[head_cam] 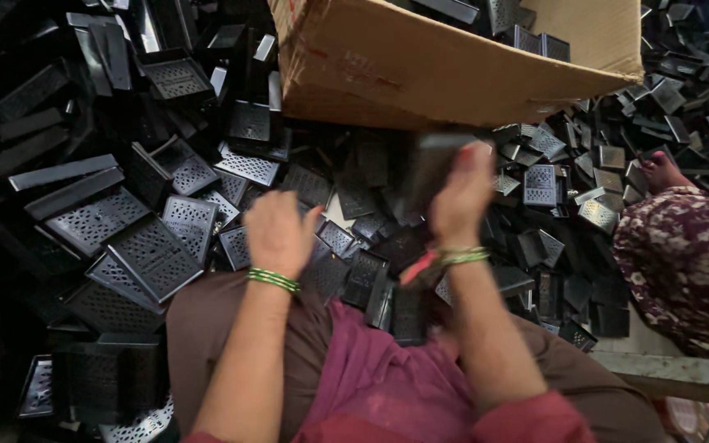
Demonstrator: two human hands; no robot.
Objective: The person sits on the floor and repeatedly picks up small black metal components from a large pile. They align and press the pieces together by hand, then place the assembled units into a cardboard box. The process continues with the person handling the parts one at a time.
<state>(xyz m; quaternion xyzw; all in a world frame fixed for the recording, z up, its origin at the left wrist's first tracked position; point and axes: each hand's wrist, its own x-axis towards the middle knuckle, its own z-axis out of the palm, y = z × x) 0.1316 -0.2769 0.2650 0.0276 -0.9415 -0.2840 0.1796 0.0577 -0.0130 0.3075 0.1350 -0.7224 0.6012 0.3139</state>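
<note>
Blurrily, the right hand (463,197) grips a black perforated part (432,164); at nine o'clock, the left hand (276,234) hangs curled and empty.

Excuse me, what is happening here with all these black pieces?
A seated person is working over a big heap of black perforated plastic parts spread on the floor. The right hand holds one dark part lifted in front of a tilted cardboard box, which already contains some of the same parts. The picture is blurred there, so the grip is unclear. The left hand is down among the parts. Another person in patterned clothing sits on the right.
</note>
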